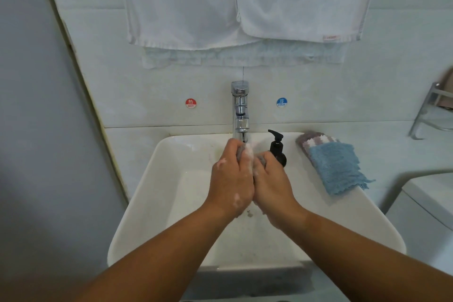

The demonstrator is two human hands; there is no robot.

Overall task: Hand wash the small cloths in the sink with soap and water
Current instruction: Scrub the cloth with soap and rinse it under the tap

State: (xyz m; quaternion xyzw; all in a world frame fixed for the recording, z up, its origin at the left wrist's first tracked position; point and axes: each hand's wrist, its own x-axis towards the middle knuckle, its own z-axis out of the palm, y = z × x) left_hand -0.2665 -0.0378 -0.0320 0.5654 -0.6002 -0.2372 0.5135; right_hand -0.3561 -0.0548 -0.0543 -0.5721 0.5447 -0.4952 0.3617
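Head view: looks down into a white sink (pixel 147 191) filling the middle of the frame. Grips a small grey cloth (pixel 239 152), lathered white, between left hand (pixel 231 179) and right hand (pixel 272 186), just under the spout of the tap (pixel 240 110) at 12 o'clock of the basin. Curls the fingers of both hands round the bunched fabric, hands pressed side by side, with flecks of suds on the left one's back. Holds the bundle above the basin floor, not resting on it. Finds the black soap pump bottle (pixel 278 149) at 1 o'clock on the back rim, just behind the right hand. Finds a blue cloth (pixel 335 167) at 2 o'clock on the counter, lying over a striped cloth (pixel 311 138), both well apart from the hands. Notes white towels (pixel 183 7) hanging on the wall at 12 o'clock. Cannot make out any running water.

Judging by the lather: mid-scrub on this cloth, soap already applied, the two counter cloths apparently not yet washed. Next, probably: more rubbing of fabric against fabric, then a rinse under the spout. Calls for freeing one hand for the tap lever while keeping a firm hold on the slippery bundle with the other.
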